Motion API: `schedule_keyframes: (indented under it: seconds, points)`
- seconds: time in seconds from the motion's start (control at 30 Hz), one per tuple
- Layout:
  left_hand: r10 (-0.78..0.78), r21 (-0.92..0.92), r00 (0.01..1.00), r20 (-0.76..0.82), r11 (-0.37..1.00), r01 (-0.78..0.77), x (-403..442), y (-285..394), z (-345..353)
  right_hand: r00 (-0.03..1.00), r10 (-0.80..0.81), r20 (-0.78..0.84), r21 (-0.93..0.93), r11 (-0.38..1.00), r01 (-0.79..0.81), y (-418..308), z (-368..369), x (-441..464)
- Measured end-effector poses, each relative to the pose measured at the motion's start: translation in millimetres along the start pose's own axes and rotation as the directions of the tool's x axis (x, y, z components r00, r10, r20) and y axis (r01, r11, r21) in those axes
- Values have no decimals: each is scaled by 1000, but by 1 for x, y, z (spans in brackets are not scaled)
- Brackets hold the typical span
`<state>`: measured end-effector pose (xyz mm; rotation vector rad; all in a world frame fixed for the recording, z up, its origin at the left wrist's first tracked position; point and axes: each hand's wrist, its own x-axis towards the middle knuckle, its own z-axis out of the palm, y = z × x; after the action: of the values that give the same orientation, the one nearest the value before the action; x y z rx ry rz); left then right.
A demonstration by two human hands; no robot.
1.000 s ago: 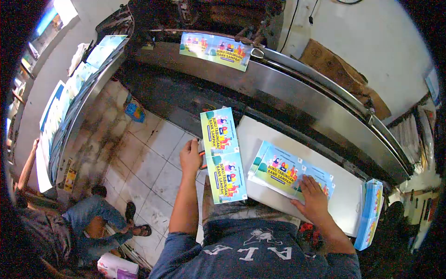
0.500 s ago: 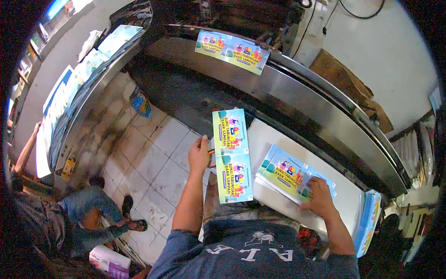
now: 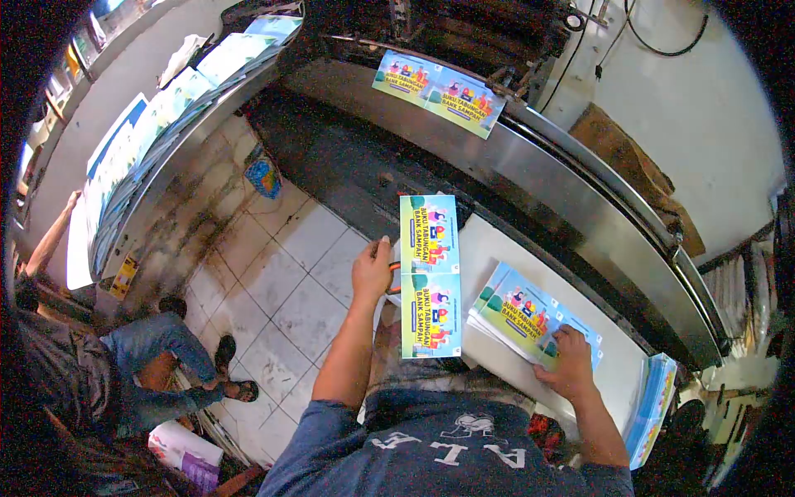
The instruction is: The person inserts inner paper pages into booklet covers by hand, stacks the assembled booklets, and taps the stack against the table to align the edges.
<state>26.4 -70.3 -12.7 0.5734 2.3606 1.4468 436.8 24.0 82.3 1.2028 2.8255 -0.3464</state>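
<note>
My left hand (image 3: 373, 267) is closed beside the left edge of a printed double cover sheet (image 3: 428, 315), which reads "Buku Tabungan Bank Sampah" twice. Orange and black handle-like parts (image 3: 394, 266) bridge the hand and the sheet's middle; they resemble scissor handles, but the rest is hidden. On the white tabletop to the right lies a small stack of the same printed sheets (image 3: 512, 313), slightly fanned. My right hand (image 3: 570, 364) rests on this stack's right end with bent fingers, its thumb near the front edge.
A taller pile of blue-edged sheets (image 3: 654, 406) stands at the white table's (image 3: 489, 240) right end. Another double cover (image 3: 439, 91) lies on the curved metal ledge (image 3: 546, 182). Long stacks of prints (image 3: 166, 124) line the left bench, where a seated person's arm (image 3: 54, 236) reaches.
The view has shifted a little, so the surroundings appear farther right. My left hand stays beside the double sheet, and my right hand remains on the stack with its fingers slightly shifted.
</note>
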Motion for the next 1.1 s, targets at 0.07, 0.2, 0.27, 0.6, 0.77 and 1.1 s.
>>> schedule_keyframes:
  seconds: [0.07,0.2,0.27,0.6,0.77,1.1]
  points:
    - [-13,-13,1000,11,1000,13,1,-1,-1,999,-2,-48,-42,999,0,-1,3,-1]
    - [-27,-13,1000,14,1000,27,0,2,-1,1000,-10,28,29,1000,10,5,-17,6]
    - [-57,-20,998,8,998,57,4,-4,1,997,-13,74,102,995,6,15,-24,12]
    - [215,40,976,17,976,-216,18,-36,11,994,-30,108,164,986,12,16,-35,12]
    - [198,-53,979,53,979,-195,8,-20,5,977,-46,210,122,992,20,30,-62,25]
    - [-26,-205,998,58,978,37,2,1,4,345,-256,-903,-324,933,-154,69,-220,124]
